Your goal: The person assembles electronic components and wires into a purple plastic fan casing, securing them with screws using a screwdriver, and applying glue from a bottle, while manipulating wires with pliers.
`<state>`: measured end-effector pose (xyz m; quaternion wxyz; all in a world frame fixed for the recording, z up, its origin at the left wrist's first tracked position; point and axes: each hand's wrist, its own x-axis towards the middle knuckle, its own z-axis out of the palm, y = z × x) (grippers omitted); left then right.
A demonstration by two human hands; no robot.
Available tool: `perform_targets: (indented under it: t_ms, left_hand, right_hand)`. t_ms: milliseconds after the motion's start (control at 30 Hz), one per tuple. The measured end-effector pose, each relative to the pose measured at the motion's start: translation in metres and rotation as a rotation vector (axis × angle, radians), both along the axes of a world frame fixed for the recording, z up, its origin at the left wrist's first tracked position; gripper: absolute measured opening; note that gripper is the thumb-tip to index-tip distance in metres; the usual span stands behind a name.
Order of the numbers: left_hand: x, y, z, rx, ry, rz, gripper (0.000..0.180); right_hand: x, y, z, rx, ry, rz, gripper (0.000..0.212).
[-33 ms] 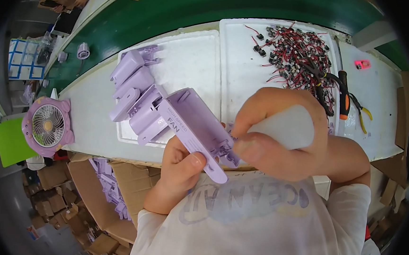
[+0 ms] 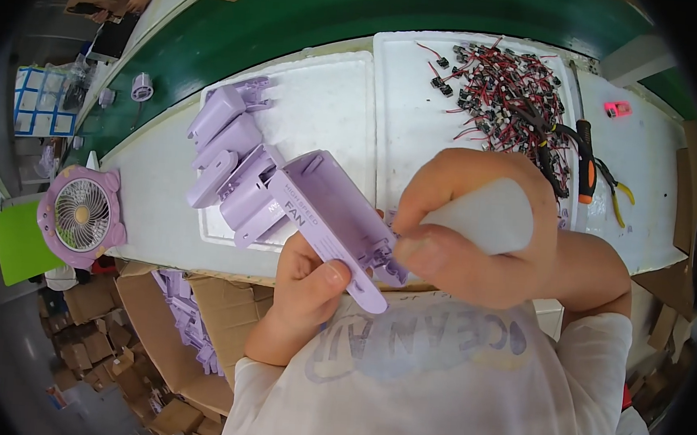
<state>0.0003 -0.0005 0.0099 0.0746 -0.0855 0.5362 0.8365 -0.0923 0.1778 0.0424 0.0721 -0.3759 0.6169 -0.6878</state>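
Observation:
A light purple plastic fan housing (image 2: 330, 192), a hollow shell with dark printing on its side, is held tilted above the table. My left hand (image 2: 307, 283) grips its near end, the thumb pressed on the narrow strip. Close beside the shell's right end, my right hand (image 2: 493, 228) is curled with thumb and forefinger pinched together. A pale grey tapered patch shows inside that curl; I cannot tell whether it is a held thing or the background. The fingertips hide what they pinch. More purple housings (image 2: 237, 133) lie just beyond the shell on the left foam tray (image 2: 325, 95).
Another foam tray (image 2: 410, 84) bears a heap of red-and-black wired parts (image 2: 507, 91). Pliers (image 2: 621, 192) and an orange-and-black screwdriver (image 2: 586, 165) lie right of it. A purple fan (image 2: 82, 213) stands left. Below the table edge, a cardboard box (image 2: 225, 310) holds purple parts.

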Motion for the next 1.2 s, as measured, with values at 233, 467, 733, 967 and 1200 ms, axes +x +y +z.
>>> perform_targets:
  t_ms: [233, 467, 733, 967, 1200]
  left_hand:
    - [0.0023, 0.0006, -0.002, 0.056, 0.016, 0.015, 0.061]
    - [0.0008, 0.0031, 0.0002, 0.045, 0.021, 0.017, 0.057]
    - [0.0031, 0.001, -0.0033, 0.037, 0.016, 0.033, 0.054]
    - [-0.0012, 0.0039, -0.0032, 0.058, 0.013, 0.037, 0.054]
    - [-0.0012, 0.0003, -0.0005, 0.025, 0.022, 0.011, 0.063]
  right_hand:
    - [-0.0014, -0.005, -0.0035, -0.031, 0.029, 0.019, 0.011]
    - [-0.0014, -0.0066, -0.0045, -0.032, 0.043, -0.008, 0.01]
    - [-0.0018, -0.0061, -0.0039, 0.004, -0.006, 0.018, 0.008]
    - [-0.0009, -0.0081, -0.0047, 0.007, 0.004, -0.002, 0.008]
    - [0.0005, -0.007, -0.0018, 0.003, -0.048, 0.012, 0.009]
